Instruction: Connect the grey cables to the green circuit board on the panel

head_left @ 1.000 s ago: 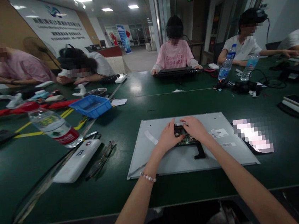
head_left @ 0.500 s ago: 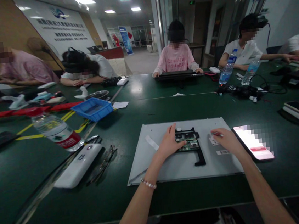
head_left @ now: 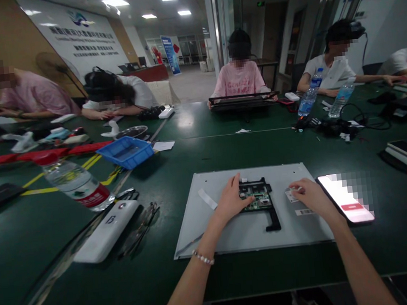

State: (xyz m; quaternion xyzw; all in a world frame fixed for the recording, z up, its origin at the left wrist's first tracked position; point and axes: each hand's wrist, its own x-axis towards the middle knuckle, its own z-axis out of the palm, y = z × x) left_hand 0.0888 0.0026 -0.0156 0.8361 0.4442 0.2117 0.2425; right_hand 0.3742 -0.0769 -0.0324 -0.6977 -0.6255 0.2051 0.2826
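Observation:
A grey flat panel (head_left: 233, 227) lies on the green table in front of me. On it sits a green circuit board in a black bracket (head_left: 261, 200). My left hand (head_left: 232, 200) rests on the board's left edge, fingers curled against it, thumb touching the board. My right hand (head_left: 310, 197) lies on the panel's right side over a white label (head_left: 291, 194), fingers bent down on the surface, holding nothing I can make out. A lit phone (head_left: 346, 198) lies just right of that hand.
A water bottle (head_left: 71, 181), a white power bank (head_left: 105, 226) and tweezers (head_left: 140, 224) lie to the left. A blue tray (head_left: 125, 151) sits farther back. Several people work around the table; bottles and cables (head_left: 331, 124) are at the right back.
My right hand left the circuit board and moved right to the label near the phone. My left hand stayed at the board's left edge. The view tilted slightly.

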